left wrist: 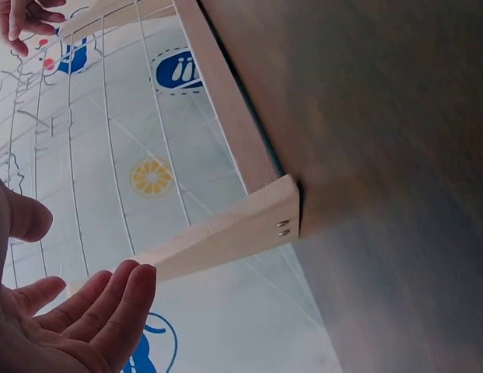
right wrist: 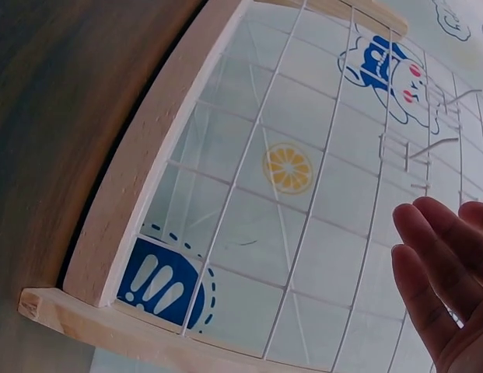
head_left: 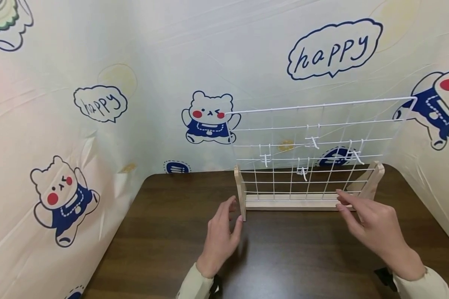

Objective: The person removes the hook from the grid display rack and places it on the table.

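A white wire grid rack (head_left: 321,109) stands upright in a light wooden base (head_left: 292,204) with a wooden side foot at each end. Several white hooks (head_left: 265,160) hang on its wires. My left hand (head_left: 220,234) is just outside the left side foot (head_left: 240,193), fingers loosely bent and holding nothing. In the left wrist view its fingertips overlap the screwed wooden side piece (left wrist: 225,229). Before the right part of the grid is my right hand (head_left: 378,224), its palm facing inward. In the right wrist view, its fingers (right wrist: 435,256) extend loosely with nothing between them.
The rack stands on a dark brown wooden table (head_left: 172,232), near its back edge. A pale printed curtain (head_left: 153,83) with cartoon bears and "happy" bubbles encloses the table at the back and both sides.
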`<action>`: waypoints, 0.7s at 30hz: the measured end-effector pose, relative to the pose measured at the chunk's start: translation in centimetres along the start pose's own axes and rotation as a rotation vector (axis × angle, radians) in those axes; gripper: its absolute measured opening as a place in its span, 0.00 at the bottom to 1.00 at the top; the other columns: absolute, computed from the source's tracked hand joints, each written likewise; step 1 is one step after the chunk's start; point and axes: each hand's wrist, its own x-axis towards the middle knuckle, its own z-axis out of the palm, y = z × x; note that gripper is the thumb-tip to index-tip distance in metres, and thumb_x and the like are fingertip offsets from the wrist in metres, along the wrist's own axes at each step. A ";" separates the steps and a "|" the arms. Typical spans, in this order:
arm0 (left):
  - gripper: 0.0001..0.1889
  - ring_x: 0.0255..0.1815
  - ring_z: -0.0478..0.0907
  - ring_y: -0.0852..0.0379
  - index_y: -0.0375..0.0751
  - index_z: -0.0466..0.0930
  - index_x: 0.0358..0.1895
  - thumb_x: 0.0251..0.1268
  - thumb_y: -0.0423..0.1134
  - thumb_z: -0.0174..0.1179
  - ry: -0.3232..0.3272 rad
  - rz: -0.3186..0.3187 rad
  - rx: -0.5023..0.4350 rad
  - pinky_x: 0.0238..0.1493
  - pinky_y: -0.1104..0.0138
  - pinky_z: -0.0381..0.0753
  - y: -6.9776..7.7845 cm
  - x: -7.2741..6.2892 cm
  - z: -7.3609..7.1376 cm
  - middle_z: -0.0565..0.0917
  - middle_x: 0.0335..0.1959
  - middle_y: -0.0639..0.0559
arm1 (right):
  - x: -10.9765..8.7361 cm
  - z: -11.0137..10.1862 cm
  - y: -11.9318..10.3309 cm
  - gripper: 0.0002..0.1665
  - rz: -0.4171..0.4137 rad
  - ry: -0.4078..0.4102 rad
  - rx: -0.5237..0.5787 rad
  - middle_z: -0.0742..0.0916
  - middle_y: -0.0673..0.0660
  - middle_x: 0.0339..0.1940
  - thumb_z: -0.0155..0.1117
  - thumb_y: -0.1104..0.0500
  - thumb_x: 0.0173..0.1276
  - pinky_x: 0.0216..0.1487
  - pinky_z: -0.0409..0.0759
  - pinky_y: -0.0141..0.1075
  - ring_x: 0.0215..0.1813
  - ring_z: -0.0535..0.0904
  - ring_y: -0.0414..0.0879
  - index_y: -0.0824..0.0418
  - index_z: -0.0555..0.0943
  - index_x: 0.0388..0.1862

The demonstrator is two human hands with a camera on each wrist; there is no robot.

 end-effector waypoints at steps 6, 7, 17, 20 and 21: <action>0.29 0.52 0.87 0.48 0.39 0.69 0.73 0.72 0.34 0.65 0.033 0.012 0.000 0.47 0.58 0.92 -0.3 0.3 -0.2 0.84 0.57 0.40 | 0.3 -0.6 0.0 0.37 0.026 -0.025 0.011 0.93 0.61 0.31 0.48 0.36 0.82 0.16 0.67 0.28 0.17 0.69 0.35 0.66 0.89 0.49; 0.29 0.51 0.87 0.48 0.39 0.69 0.73 0.72 0.35 0.65 0.037 0.012 0.000 0.47 0.58 0.92 -0.4 0.4 -0.2 0.84 0.57 0.40 | 0.4 -0.7 0.0 0.37 0.034 -0.036 0.010 0.93 0.61 0.31 0.48 0.36 0.82 0.16 0.66 0.27 0.17 0.68 0.34 0.66 0.89 0.50; 0.28 0.53 0.87 0.47 0.40 0.68 0.73 0.73 0.36 0.64 0.043 -0.020 0.005 0.49 0.55 0.92 -0.5 0.9 -0.5 0.84 0.58 0.41 | 0.6 -1.0 0.3 0.38 0.051 -0.004 -0.001 0.93 0.62 0.32 0.49 0.35 0.81 0.16 0.68 0.29 0.18 0.64 0.30 0.66 0.89 0.48; 0.28 0.53 0.87 0.46 0.40 0.68 0.74 0.73 0.36 0.64 0.050 -0.018 0.014 0.49 0.56 0.92 -0.5 1.0 -0.6 0.84 0.57 0.42 | 0.7 -1.1 0.4 0.38 0.060 0.002 -0.004 0.93 0.63 0.32 0.50 0.35 0.81 0.16 0.68 0.29 0.18 0.62 0.30 0.67 0.89 0.48; 0.28 0.53 0.87 0.46 0.40 0.68 0.74 0.74 0.36 0.63 0.052 -0.020 0.015 0.49 0.56 0.91 -0.6 1.0 -0.6 0.84 0.57 0.43 | 0.7 -1.1 0.5 0.38 0.063 0.002 -0.001 0.93 0.63 0.32 0.50 0.34 0.81 0.16 0.68 0.28 0.18 0.63 0.30 0.67 0.89 0.48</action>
